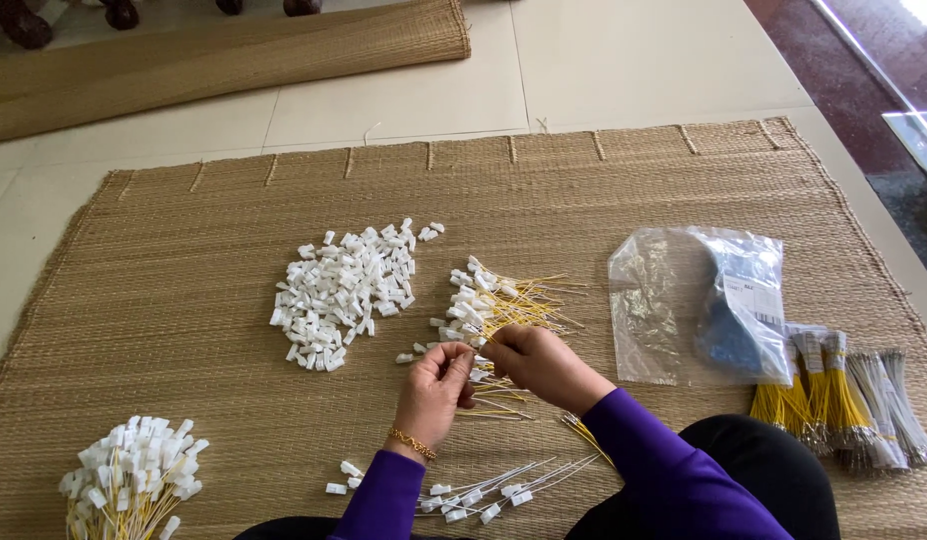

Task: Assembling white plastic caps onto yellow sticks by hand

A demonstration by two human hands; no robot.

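Hands meet at mat centre — left hand (pixel 434 388) pinches a white connector (pixel 462 352), right hand (pixel 544 365) fingertips clamped on a yellow wire (pixel 499 392) running toward the lap. Both equally near; loose connector pile (pixel 346 288) up-left.

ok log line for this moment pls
left hand: pinching white connector | right hand: holding yellow wire | white connector pile ahead on woven mat

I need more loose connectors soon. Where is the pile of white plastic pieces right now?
In the head view, the pile of white plastic pieces lies on the woven mat, left of centre, just beyond the left hand.
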